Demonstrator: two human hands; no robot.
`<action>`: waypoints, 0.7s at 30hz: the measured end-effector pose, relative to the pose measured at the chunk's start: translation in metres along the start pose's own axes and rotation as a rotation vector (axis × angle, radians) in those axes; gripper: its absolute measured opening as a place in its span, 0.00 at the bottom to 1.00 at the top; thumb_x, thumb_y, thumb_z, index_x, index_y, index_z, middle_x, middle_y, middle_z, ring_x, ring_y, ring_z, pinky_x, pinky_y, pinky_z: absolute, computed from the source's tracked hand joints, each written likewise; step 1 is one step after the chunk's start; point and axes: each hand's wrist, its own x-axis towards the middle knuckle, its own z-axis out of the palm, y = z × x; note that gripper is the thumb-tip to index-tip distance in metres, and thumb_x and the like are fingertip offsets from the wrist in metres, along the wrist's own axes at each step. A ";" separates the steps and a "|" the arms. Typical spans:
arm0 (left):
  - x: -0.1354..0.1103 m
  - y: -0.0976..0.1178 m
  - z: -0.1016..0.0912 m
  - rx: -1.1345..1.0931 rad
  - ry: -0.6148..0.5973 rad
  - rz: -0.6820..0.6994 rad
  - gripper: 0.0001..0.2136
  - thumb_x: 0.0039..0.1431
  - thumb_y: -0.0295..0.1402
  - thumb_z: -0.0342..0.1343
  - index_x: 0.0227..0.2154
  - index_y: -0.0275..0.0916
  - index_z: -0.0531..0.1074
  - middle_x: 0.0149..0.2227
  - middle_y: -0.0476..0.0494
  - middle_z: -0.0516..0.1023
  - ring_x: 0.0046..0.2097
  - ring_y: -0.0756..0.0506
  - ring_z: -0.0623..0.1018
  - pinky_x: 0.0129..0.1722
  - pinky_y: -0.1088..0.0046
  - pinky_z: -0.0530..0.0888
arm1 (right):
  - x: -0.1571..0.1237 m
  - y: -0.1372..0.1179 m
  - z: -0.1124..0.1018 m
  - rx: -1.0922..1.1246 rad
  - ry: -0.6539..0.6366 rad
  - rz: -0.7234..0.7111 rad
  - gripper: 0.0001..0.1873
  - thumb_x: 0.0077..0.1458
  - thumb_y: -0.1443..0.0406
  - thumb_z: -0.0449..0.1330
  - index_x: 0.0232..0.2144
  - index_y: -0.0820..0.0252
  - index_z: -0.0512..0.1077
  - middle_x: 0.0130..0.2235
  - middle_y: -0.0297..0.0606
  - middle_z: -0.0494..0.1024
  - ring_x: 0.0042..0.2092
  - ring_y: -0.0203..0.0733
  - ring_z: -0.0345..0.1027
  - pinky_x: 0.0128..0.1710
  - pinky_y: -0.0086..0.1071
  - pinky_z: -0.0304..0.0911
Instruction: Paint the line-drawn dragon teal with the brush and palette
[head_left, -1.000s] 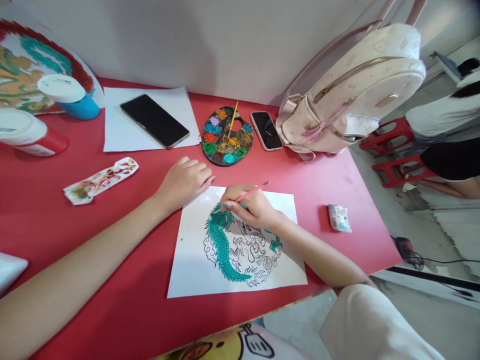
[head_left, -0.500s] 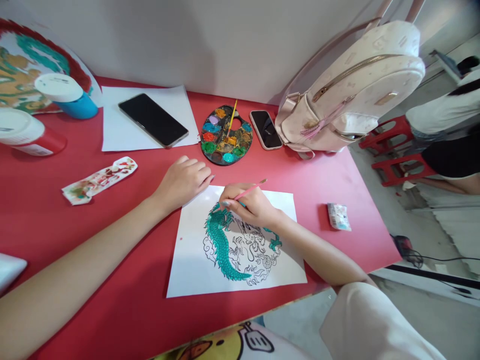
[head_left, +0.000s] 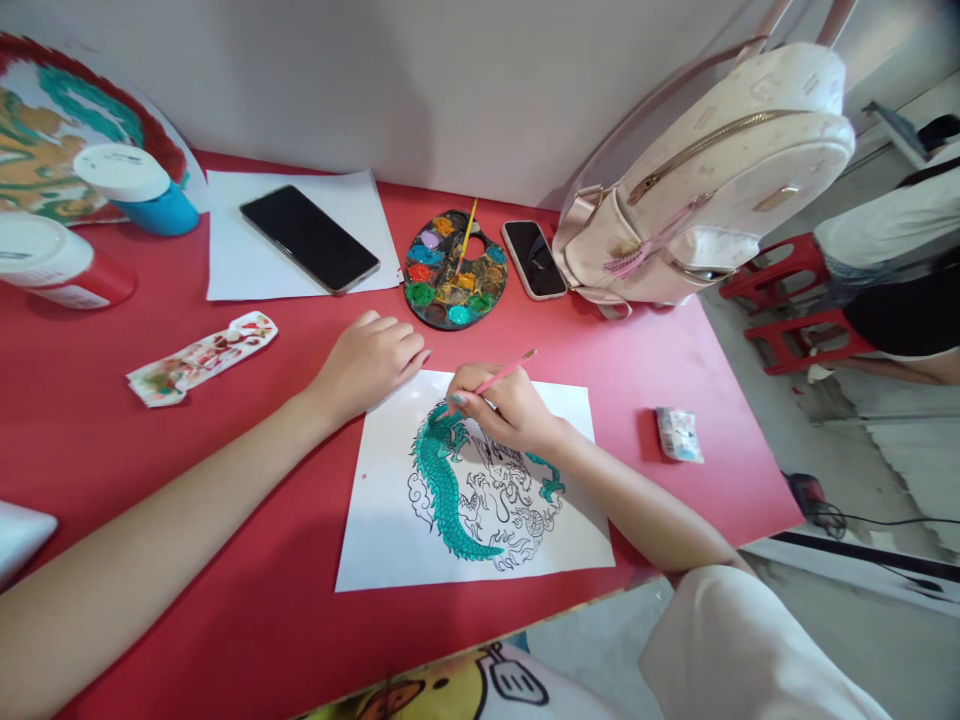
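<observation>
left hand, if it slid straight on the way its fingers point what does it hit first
Probably the near edge of the round paint-filled palette: the left hand points up-right across the red table, with only tabletop between. The angle is hard to judge.

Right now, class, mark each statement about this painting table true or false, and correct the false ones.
1. The right hand holds a pink brush over the sheet. True.
2. The left hand lifts the palette. False: it rests at the sheet's top left corner; the palette lies apart, near the wall.
3. A yellow brush lies on the palette. True.
4. Both phones lie on the bare table. False: the smaller phone does, beside the bag; the larger phone lies on paper.
</observation>
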 end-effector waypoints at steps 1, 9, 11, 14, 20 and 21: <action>0.000 0.000 0.000 0.001 0.001 0.003 0.17 0.74 0.32 0.49 0.28 0.39 0.75 0.27 0.42 0.77 0.32 0.41 0.75 0.34 0.62 0.62 | 0.000 0.000 0.000 -0.002 0.012 0.002 0.28 0.79 0.54 0.41 0.32 0.57 0.71 0.29 0.37 0.76 0.31 0.37 0.70 0.35 0.34 0.66; 0.000 0.000 0.001 -0.013 0.011 0.002 0.16 0.73 0.31 0.50 0.28 0.39 0.75 0.27 0.42 0.77 0.33 0.41 0.75 0.34 0.62 0.62 | 0.000 -0.002 -0.002 -0.031 -0.001 0.004 0.28 0.79 0.55 0.41 0.31 0.57 0.70 0.30 0.37 0.76 0.32 0.37 0.71 0.34 0.33 0.66; 0.000 0.000 0.000 -0.015 0.017 0.006 0.16 0.73 0.31 0.50 0.28 0.39 0.75 0.27 0.42 0.77 0.32 0.41 0.74 0.34 0.62 0.62 | 0.000 -0.002 -0.001 -0.010 0.007 -0.004 0.27 0.79 0.56 0.41 0.32 0.57 0.70 0.29 0.37 0.75 0.31 0.37 0.70 0.34 0.33 0.65; 0.000 0.000 0.001 -0.011 0.007 -0.005 0.16 0.73 0.31 0.50 0.28 0.39 0.75 0.27 0.43 0.77 0.32 0.41 0.74 0.34 0.62 0.61 | 0.000 -0.002 -0.001 -0.006 -0.021 -0.015 0.26 0.79 0.56 0.42 0.33 0.58 0.71 0.30 0.37 0.76 0.32 0.38 0.70 0.34 0.34 0.65; 0.000 0.001 0.002 -0.028 -0.010 -0.030 0.16 0.73 0.31 0.50 0.28 0.40 0.76 0.27 0.43 0.77 0.33 0.41 0.74 0.34 0.62 0.61 | -0.001 -0.005 0.001 0.055 -0.016 -0.019 0.29 0.79 0.54 0.40 0.32 0.58 0.72 0.30 0.38 0.77 0.31 0.37 0.71 0.33 0.33 0.67; 0.000 0.001 0.002 -0.025 -0.013 -0.028 0.16 0.73 0.31 0.50 0.28 0.40 0.76 0.27 0.43 0.77 0.33 0.41 0.74 0.34 0.61 0.61 | -0.001 -0.006 0.001 0.079 -0.025 -0.028 0.29 0.79 0.53 0.41 0.33 0.58 0.73 0.30 0.38 0.77 0.31 0.37 0.71 0.33 0.33 0.68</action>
